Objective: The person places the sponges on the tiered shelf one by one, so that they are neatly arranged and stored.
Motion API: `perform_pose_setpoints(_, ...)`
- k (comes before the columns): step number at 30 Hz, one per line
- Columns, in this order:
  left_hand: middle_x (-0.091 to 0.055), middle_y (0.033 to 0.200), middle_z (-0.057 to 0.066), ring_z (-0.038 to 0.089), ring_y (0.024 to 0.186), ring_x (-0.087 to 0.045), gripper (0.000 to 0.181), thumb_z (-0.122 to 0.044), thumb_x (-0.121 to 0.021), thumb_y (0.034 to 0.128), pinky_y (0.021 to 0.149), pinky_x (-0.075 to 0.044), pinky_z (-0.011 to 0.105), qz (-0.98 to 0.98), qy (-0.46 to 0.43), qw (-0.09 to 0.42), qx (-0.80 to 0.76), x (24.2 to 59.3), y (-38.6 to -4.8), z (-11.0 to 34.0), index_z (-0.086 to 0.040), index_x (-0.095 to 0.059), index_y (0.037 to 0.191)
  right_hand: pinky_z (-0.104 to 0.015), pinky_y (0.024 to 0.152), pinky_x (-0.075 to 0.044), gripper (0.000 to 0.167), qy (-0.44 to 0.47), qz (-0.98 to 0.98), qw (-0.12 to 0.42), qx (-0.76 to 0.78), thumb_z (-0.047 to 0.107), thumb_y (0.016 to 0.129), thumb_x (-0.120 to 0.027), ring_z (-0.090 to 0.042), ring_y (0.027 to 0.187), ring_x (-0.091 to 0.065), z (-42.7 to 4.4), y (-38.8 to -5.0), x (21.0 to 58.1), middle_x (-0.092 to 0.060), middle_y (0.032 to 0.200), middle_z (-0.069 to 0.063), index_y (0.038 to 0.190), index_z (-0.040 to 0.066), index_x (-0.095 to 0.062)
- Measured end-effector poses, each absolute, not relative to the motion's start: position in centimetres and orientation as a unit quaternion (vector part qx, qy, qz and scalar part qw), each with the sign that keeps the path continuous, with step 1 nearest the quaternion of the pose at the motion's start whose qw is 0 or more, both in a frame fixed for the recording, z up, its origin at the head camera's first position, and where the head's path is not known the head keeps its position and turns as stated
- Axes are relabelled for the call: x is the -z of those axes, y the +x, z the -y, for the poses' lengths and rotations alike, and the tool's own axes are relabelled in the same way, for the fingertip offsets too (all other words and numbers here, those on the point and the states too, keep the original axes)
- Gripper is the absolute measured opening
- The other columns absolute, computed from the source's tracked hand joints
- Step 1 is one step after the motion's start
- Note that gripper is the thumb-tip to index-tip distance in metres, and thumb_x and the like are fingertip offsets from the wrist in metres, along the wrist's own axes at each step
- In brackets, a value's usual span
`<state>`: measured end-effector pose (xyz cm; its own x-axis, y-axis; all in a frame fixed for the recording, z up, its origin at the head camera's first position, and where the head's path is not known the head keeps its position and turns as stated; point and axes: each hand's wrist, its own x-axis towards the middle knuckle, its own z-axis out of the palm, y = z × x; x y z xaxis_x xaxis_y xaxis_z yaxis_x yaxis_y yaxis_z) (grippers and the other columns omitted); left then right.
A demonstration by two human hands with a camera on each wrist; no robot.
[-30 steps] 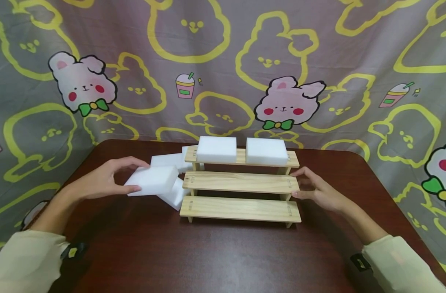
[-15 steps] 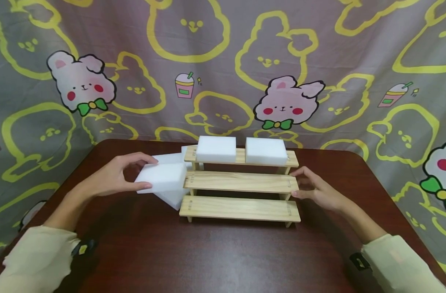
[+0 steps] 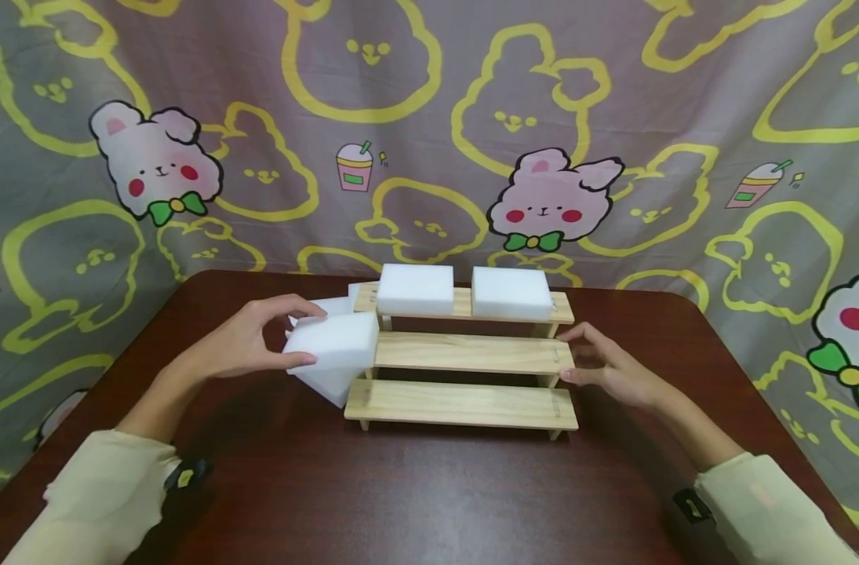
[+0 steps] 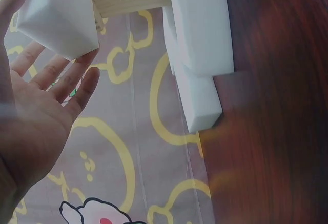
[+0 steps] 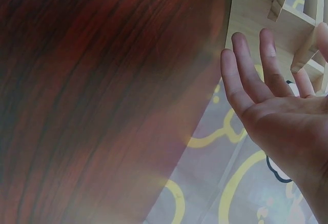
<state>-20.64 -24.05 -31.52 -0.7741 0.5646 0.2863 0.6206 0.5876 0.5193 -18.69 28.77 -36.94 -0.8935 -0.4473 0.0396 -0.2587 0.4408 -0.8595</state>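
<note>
Dark red-brown table (image 3: 429, 494) in front of you, wood grain streaky in the wrist views, glossy patch near the middle. Your pale sleeves come in at both lower corners, left sleeve (image 3: 93, 498) and right sleeve (image 3: 775, 506), a small black piece with a yellow mark by each cuff. Wooden rack (image 3: 460, 402) stands mid-table, three plank tiers stepping up away from you; lowest plank is bare. Your left hand (image 3: 249, 337) has a white block (image 3: 333, 339) pinched, thumb on the near side, fingers on the far side, gap only as wide as the block. That block is at the left end of the middle plank (image 3: 464, 353), covering its end from the head view; can't tell if it touches wood. Your right hand (image 3: 609, 369) has thumb and index finger around the right end of the middle tier, slightly parted across it; the other three fingers stretch out loosely. More white blocks lie left of the rack, one angled lower block (image 3: 328, 384) partly under the held one, others partly hidden behind. Top plank (image 3: 463, 303) carries a left block (image 3: 415, 288) and a right block (image 3: 511, 291), set apart. Behind everything, grey curtain (image 3: 415, 141) with yellow outlines and rabbit faces.
</note>
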Motion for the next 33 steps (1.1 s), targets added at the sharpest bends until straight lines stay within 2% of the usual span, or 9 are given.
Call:
perform_pose_setpoints(10, -0.070, 0.115, 0.004, 0.020, 0.086, -0.060, 0.051, -0.019, -0.092, 0.0757, 0.064, -0.056, 0.030, 0.874, -0.351, 0.034, 0.333, 31.5, -20.9, 22.7, -0.011, -0.070, 0.121, -0.035, 0.080, -0.055, 0.044, -0.209, -0.844, 0.099, 0.484, 0.003, 0.096, -0.068, -0.028, 0.100, -0.063, -28.7, -18.7, 36.9, -0.063, 0.116, -0.020, 0.132, -0.001, -0.043)
perform_pose_setpoints(18, -0.073, 0.116, 0.002, 0.017, 0.098, -0.061, 0.048, -0.023, -0.093, 0.0766, 0.078, -0.055, 0.037, 0.874, -0.364, 0.042, 0.319, 31.6, -21.2, 21.3, -0.011, -0.073, 0.119, -0.034, 0.080, -0.055, 0.043, -0.214, -0.843, 0.099, 0.484, 0.003, 0.096, -0.068, -0.024, 0.100, -0.064, -28.7, -18.6, 36.8, -0.063, 0.116, -0.021, 0.131, -0.002, -0.043)
perform_pose_setpoints(33, -0.073, 0.119, 0.003, 0.019, 0.102, -0.062, 0.049, -0.025, -0.093, 0.0756, 0.080, -0.055, 0.046, 0.872, -0.366, 0.029, 0.324, 31.7, -21.4, 19.0, -0.010, -0.074, 0.118, -0.034, 0.080, -0.056, 0.044, -0.210, -0.842, 0.101, 0.487, 0.003, 0.096, -0.068, -0.028, 0.101, -0.063, -28.8, -18.6, 36.9, -0.061, 0.118, -0.021, 0.132, -0.002, -0.043)
